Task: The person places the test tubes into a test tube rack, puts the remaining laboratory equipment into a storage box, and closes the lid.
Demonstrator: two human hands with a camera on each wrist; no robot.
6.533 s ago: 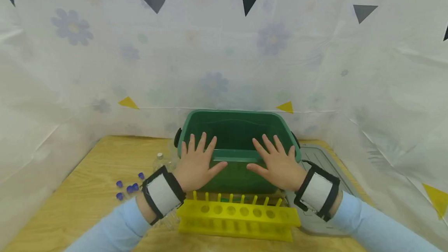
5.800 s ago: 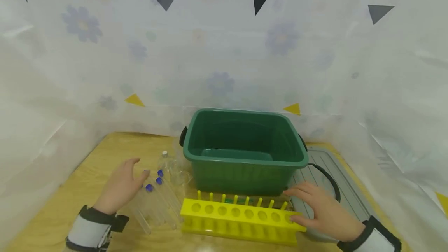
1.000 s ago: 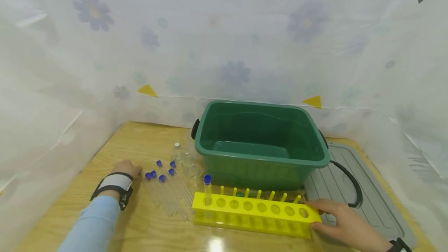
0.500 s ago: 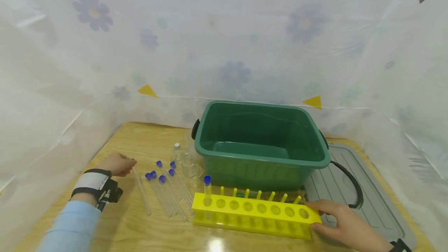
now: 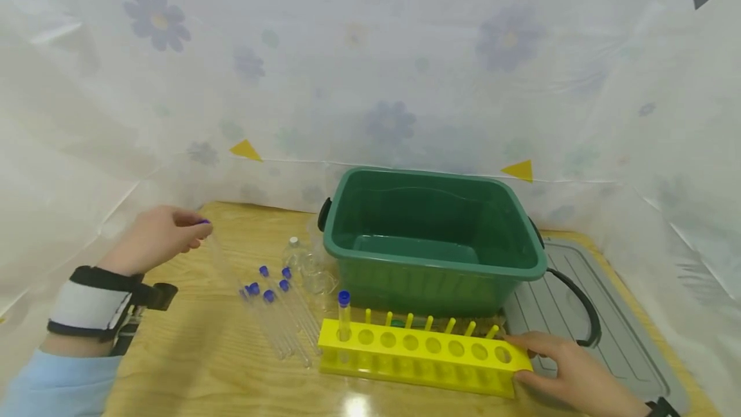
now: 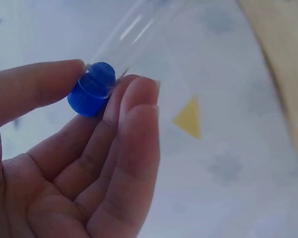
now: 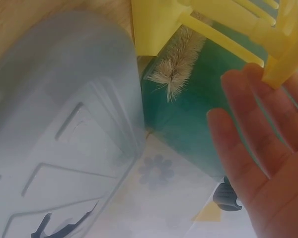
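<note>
Here your left hand (image 5: 155, 237) pinches a clear test tube (image 6: 134, 29) by its blue cap (image 6: 91, 89), lifted above the table (image 5: 173, 352) — light, slick, breakable, so the cap is the safest hold. Your right hand (image 5: 570, 372), fingers straight, steadies the yellow rack (image 5: 422, 360) — one capped tube (image 5: 344, 317) stands in it; the green bin (image 5: 434, 243) looks empty.

One green tub (image 5: 434, 237), one yellow rack (image 5: 422, 359) with eight holes, one grey lid (image 5: 613, 320), one bristle brush (image 7: 181, 67). Capped tubes: one held, one racked, five lying between the hands.
</note>
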